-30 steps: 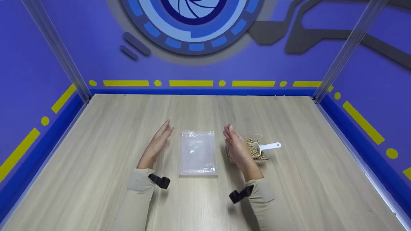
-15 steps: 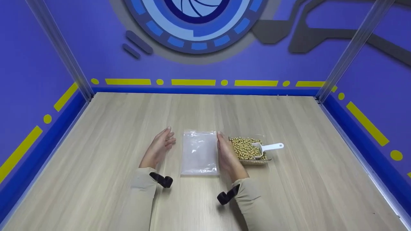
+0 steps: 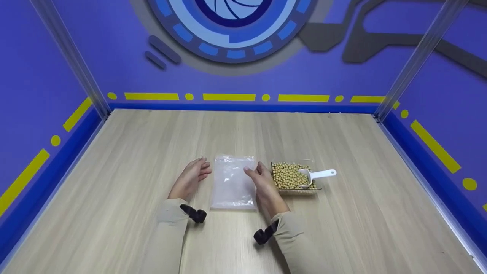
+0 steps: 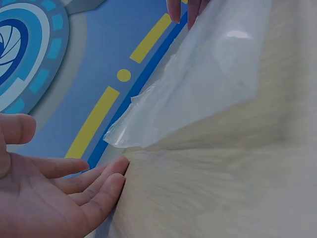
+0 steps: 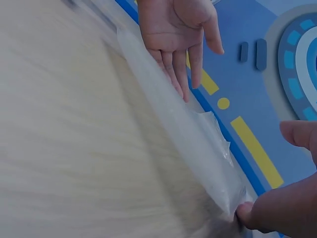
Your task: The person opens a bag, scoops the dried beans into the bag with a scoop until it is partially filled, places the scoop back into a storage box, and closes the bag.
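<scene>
A clear plastic bag (image 3: 234,184) lies flat on the table between my hands. My right hand (image 3: 268,190) is at its right edge; in the right wrist view a fingertip touches the bag's corner (image 5: 225,198), while the thumb stands apart above. My left hand (image 3: 189,179) is beside the bag's left edge with thumb and fingers spread apart, nothing in it. From the left wrist, its fingertips (image 4: 116,166) show just below the bag's near corner (image 4: 126,136). The left wrist view also catches the right hand's fingers (image 4: 190,7) at the bag's far side.
Right of the bag stands a clear tub (image 3: 300,193) of round, pale yellow beans (image 3: 287,175). A white scoop (image 3: 323,174) rests in them, its handle over the tub's right side. Blue walls (image 3: 236,83) close off the wooden table (image 3: 133,152) at the back and sides.
My right hand has come left from over the tub to the bag's edge, its thumb now over the bag. The bag has slid slightly left. My left hand has moved slightly closer to it.
</scene>
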Demonstrator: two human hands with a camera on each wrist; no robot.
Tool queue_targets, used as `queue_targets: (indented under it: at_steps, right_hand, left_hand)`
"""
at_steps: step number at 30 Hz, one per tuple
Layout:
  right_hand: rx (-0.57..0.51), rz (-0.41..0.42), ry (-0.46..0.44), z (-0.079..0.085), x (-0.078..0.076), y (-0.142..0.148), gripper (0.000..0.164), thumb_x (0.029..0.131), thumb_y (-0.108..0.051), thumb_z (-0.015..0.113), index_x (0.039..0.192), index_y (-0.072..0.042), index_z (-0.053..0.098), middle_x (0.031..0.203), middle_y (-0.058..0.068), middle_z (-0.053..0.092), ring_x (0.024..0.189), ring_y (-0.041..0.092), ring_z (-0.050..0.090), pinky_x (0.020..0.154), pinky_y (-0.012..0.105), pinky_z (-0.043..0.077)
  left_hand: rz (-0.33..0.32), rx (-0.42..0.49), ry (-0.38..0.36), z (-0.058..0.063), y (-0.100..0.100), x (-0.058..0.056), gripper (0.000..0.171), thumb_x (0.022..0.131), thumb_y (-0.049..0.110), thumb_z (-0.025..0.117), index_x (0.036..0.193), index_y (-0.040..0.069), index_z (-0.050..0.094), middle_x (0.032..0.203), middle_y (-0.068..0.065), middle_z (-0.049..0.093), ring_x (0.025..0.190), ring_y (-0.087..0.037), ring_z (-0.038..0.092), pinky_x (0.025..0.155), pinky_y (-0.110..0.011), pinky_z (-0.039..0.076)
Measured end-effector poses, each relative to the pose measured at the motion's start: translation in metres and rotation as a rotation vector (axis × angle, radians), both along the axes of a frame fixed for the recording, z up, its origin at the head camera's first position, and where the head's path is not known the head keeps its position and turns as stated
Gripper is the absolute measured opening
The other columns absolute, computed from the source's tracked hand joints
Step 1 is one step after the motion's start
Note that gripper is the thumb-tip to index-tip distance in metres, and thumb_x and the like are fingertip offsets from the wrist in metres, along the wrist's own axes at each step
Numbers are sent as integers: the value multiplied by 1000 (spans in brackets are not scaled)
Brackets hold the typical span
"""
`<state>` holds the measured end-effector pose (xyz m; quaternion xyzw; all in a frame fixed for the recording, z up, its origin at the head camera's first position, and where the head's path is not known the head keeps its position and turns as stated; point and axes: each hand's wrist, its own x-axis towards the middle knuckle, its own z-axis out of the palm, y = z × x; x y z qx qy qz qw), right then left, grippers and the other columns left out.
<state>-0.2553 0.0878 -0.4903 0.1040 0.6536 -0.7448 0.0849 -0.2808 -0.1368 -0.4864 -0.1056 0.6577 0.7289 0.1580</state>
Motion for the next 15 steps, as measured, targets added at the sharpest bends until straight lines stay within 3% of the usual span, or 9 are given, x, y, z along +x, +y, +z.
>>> queue_targets:
  at_steps: [4,8,11,15]
  right_hand:
    - [8,-4,16,-4,-1,-4,83,88,-11,64,150,9,12,157,27,13,145,38,17,119,44,14]
    - [-15,1,19,-7,-2,-7,82,87,-5,64,149,10,13,156,27,17,145,38,20,119,44,18]
    - [-30,-4,14,-8,-2,-9,80,86,1,63,149,11,13,154,29,21,143,39,23,117,45,24]
    - [-15,-11,22,-9,-2,-11,77,85,7,60,148,12,16,148,31,31,136,39,34,110,45,34]
  left_hand:
    - [-4,-39,4,0,2,-1,56,103,21,35,150,-5,19,147,-22,37,118,-27,48,108,-38,35]
    - [-2,-73,-1,0,4,0,55,99,17,42,149,-2,26,130,-15,46,105,-21,51,100,-33,39]
    - [13,-58,-7,0,5,-1,54,97,15,45,147,-1,30,116,-10,47,95,-16,48,92,-29,38]
    - [33,-15,-2,1,8,-2,52,98,14,43,146,-2,31,113,-10,51,93,-15,49,88,-27,40]
